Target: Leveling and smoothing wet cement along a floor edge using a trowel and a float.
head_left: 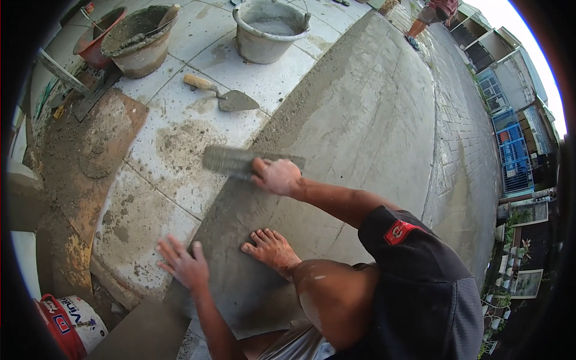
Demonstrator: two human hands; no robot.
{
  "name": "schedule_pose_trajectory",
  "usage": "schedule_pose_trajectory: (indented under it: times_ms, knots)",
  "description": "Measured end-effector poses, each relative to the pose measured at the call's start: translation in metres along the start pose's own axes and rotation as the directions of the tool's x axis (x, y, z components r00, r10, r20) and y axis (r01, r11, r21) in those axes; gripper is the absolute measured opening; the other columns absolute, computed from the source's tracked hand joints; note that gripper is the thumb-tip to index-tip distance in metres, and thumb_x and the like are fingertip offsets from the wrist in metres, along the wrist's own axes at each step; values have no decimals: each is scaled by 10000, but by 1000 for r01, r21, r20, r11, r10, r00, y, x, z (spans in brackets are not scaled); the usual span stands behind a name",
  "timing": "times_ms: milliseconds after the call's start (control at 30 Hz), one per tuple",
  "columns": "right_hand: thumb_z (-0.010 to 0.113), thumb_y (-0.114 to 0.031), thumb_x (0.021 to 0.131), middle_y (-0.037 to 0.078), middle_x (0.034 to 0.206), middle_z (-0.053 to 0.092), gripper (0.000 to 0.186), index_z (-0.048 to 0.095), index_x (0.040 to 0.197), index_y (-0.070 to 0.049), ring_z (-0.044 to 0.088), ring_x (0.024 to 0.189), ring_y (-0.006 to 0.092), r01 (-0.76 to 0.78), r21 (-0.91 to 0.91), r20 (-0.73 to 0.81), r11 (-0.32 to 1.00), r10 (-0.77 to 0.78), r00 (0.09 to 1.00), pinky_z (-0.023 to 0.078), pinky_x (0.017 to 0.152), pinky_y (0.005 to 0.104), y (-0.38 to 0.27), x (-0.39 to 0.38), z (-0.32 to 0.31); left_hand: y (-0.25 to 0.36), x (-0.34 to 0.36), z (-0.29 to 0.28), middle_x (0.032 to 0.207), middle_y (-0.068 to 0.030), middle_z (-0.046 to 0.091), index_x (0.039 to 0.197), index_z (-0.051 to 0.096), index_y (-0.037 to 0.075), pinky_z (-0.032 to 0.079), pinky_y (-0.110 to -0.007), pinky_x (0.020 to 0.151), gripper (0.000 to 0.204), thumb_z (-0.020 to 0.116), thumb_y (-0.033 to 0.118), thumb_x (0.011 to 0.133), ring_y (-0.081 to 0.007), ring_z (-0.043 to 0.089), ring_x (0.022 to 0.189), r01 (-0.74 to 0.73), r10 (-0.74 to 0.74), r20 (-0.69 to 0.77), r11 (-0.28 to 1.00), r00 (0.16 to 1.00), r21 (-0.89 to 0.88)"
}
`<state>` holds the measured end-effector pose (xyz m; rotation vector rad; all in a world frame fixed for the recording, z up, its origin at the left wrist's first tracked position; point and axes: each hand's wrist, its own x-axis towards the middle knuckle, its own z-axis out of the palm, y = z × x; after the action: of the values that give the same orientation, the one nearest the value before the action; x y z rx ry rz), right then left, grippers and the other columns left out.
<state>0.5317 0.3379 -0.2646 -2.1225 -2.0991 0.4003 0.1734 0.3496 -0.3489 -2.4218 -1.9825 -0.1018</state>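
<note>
My right hand (pixel 279 177) is closed round the grip of a flat rectangular plastering trowel (pixel 227 161), which is smeared by motion. Its blade spans the border between white floor tiles (pixel 186 174) and a strip of smooth grey wet cement (pixel 354 114). My left hand (pixel 187 264) is open, fingers spread, holding nothing, over the tiles beside the cement's edge; whether it touches them I cannot tell. A pointed trowel (pixel 238 101) with a wooden handle lies on the tiles beyond the plastering trowel.
A grey bucket (pixel 252 45) and a mortar-caked bucket (pixel 141 57) stand at the back, beside a red bucket (pixel 90 54). Left lies a dirty board (pixel 123 120). A red-and-white pail (pixel 66 321) sits lower left. Another person (pixel 435 15) stands on the paved road.
</note>
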Motion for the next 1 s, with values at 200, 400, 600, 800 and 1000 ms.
schedule_pose_trajectory:
  times_ms: [200,400,600,800,1000]
  knots:
    - [538,-493,986,171,971,706,428,492,1143,-98,695,764,432,100,125,253,987,-129,959,553,633,544,-8,-20,16,2,14,-3,1680,-204,121,1606,219,52,72,-615,1220,819,533,492,990,-392,110,1554,228,-262,-211,958,942,-176]
    - [567,-497,969,199,926,720,448,529,1185,-106,697,842,431,-435,81,15,897,435,900,550,717,541,52,-51,15,34,-39,-8,1676,-223,105,1596,195,3,40,-623,1218,889,567,503,962,-410,68,1554,-68,107,226,982,968,-176]
    - [619,-489,941,195,919,727,475,579,1250,-130,703,850,417,-199,116,-29,973,203,979,556,734,529,44,-80,36,19,-26,-1,1668,-257,94,1595,175,-7,27,-657,1197,890,536,521,977,-426,48,1553,356,-398,-131,898,908,-259]
    - [586,-494,962,220,883,716,453,552,1221,-123,686,788,462,-137,-52,45,989,140,989,546,662,549,48,-26,42,8,-64,0,1669,-263,54,1597,158,-5,17,-645,1201,881,502,538,994,-429,17,1552,314,-330,-26,918,944,-242]
    - [604,-446,964,248,872,708,446,530,1264,-123,671,819,496,-124,133,-106,983,139,985,529,699,577,51,-39,24,-12,-58,11,1647,-320,39,1595,130,-21,29,-661,1193,938,535,552,973,-479,10,1537,581,-631,-108,758,768,-296]
